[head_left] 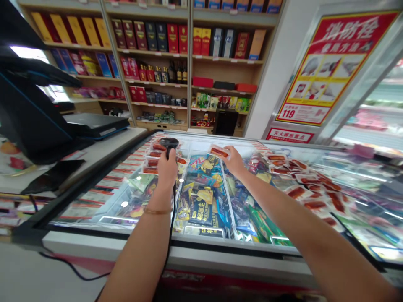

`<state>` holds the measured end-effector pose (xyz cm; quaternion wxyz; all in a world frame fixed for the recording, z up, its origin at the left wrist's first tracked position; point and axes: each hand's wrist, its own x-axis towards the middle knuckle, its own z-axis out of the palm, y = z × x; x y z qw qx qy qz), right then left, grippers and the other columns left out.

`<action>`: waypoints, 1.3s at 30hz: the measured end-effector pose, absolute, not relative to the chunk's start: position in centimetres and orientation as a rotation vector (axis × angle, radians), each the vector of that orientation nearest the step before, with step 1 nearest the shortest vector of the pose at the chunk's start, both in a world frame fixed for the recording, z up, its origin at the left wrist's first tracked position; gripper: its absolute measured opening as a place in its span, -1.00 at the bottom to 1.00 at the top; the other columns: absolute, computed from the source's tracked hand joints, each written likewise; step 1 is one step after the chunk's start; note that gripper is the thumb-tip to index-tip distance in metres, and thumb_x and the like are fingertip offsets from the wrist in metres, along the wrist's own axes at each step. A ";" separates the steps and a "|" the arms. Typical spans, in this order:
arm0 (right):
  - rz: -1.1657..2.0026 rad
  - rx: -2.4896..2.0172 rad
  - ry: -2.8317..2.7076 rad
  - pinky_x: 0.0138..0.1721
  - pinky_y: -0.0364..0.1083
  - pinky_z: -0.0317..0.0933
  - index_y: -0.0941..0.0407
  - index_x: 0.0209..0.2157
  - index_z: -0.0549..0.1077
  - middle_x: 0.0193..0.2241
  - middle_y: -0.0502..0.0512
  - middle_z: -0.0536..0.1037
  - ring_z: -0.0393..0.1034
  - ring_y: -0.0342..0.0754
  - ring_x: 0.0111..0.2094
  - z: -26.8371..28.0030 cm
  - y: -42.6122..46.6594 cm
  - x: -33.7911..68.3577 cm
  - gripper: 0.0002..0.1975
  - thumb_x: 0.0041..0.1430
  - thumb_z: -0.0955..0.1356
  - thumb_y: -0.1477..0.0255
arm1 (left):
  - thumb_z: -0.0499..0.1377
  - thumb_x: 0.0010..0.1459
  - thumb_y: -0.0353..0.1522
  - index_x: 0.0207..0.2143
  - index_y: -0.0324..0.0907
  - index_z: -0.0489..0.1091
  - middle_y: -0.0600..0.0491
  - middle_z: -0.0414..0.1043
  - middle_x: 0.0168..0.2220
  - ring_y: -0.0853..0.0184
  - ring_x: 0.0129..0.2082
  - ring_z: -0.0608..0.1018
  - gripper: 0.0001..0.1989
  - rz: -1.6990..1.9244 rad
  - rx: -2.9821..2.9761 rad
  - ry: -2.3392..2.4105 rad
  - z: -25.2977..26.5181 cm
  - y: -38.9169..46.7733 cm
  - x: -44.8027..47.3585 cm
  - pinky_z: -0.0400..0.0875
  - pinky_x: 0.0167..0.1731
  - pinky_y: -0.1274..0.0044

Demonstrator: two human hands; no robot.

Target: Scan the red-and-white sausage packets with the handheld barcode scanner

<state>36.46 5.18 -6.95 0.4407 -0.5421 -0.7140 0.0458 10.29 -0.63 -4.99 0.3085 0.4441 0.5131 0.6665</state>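
Note:
My left hand is closed round the handle of a black barcode scanner, whose cable runs down along my forearm. Just behind and beside the scanner, several packs of sausages lie on the freezer's glass top. In my right hand I pinch one clear sausage pack by its right end, above the glass and to the right of the scanner. A larger loose heap of sausage packs is spread on the glass at the right, beyond my right forearm.
Bagged frozen goods fill wire baskets under the freezer's glass. A black checkout machine and a flat black scale stand on the counter at left. Behind are shelves of boxes and bottles; a fire poster hangs right.

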 end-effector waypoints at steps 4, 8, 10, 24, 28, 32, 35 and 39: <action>0.260 -1.314 -1.805 -0.05 0.04 0.23 0.09 -0.10 0.33 -0.13 0.13 0.49 0.38 0.06 -0.12 -4.5 10.0 28.3 -0.65 0.01 0.34 0.41 | -0.01 0.19 -0.05 -0.24 -0.16 0.36 -0.02 0.45 -0.40 0.23 -0.37 0.49 -0.61 2.104 1.094 1.627 -4.8 0.3 5.6 0.31 -0.42 0.48; 0.358 -1.263 -1.828 -0.02 0.02 0.23 0.10 -0.05 0.34 -0.08 0.12 0.48 0.37 0.02 -0.12 -3.6 13.6 19.7 -0.61 0.03 0.34 0.43 | -0.12 0.23 0.00 -0.16 -0.18 0.32 -0.03 0.44 -0.40 0.24 -0.42 0.49 -0.52 2.108 1.001 1.653 -5.2 0.4 4.2 0.29 -0.45 0.46; 0.376 -1.267 -1.864 0.00 0.02 0.23 0.10 -0.01 0.35 -0.05 0.13 0.47 0.36 0.03 -0.07 -3.6 14.6 16.5 -0.59 0.05 0.36 0.42 | -0.10 0.23 0.00 -0.17 -0.17 0.32 -0.04 0.44 -0.38 0.21 -0.38 0.50 -0.54 2.058 0.935 1.708 -5.2 0.3 4.5 0.29 -0.45 0.46; 0.116 -1.459 -1.933 0.13 0.13 0.14 0.06 0.01 0.44 0.07 0.15 0.42 0.21 0.11 0.14 -6.2 9.6 26.6 -0.67 0.21 0.31 0.35 | 0.02 0.21 -0.13 -0.31 -0.15 0.32 -0.03 0.45 -0.32 0.22 -0.22 0.51 -0.72 1.942 1.225 1.700 -4.8 -0.2 8.9 0.37 -0.23 0.45; -0.063 -1.671 -1.915 0.09 0.12 0.18 0.06 -0.06 0.49 0.01 0.15 0.48 0.29 0.12 0.08 -7.6 5.6 37.4 -0.72 0.18 0.32 0.40 | 0.03 0.16 -0.06 -0.32 -0.18 0.32 0.06 0.40 -0.47 0.41 -0.59 0.41 -0.64 1.764 1.067 1.364 -5.0 -1.0 12.7 0.32 -0.60 0.57; -0.333 -1.905 -1.930 0.02 0.11 0.22 0.07 -0.15 0.52 -0.12 0.15 0.56 0.38 0.13 -0.01 -7.8 1.6 47.9 -0.77 0.16 0.31 0.46 | 0.11 0.08 -0.03 -0.34 -0.18 0.30 0.08 0.40 -0.48 0.48 -0.67 0.34 -0.62 1.550 1.089 1.158 -5.6 -2.7 16.4 0.22 -0.74 0.64; -0.497 -2.101 -1.923 -0.07 0.21 0.24 0.12 -0.22 0.54 -0.16 0.27 0.56 0.41 0.24 -0.06 -8.0 -0.5 53.2 -0.78 0.11 0.31 0.55 | 0.14 0.04 -0.02 -0.35 -0.18 0.29 0.06 0.42 -0.45 0.49 -0.67 0.34 -0.61 1.433 1.182 1.085 -6.3 -3.7 17.9 0.22 -0.76 0.64; -0.547 -2.174 -1.884 -0.07 0.34 0.17 0.20 -0.30 0.54 -0.21 0.43 0.55 0.39 0.37 -0.03 -8.6 -1.2 55.7 -0.73 0.13 0.22 0.64 | 0.17 0.02 -0.02 -0.28 -0.19 0.33 0.05 0.44 -0.43 0.47 -0.65 0.36 -0.57 1.357 1.279 1.063 -6.9 -4.1 18.4 0.24 -0.76 0.64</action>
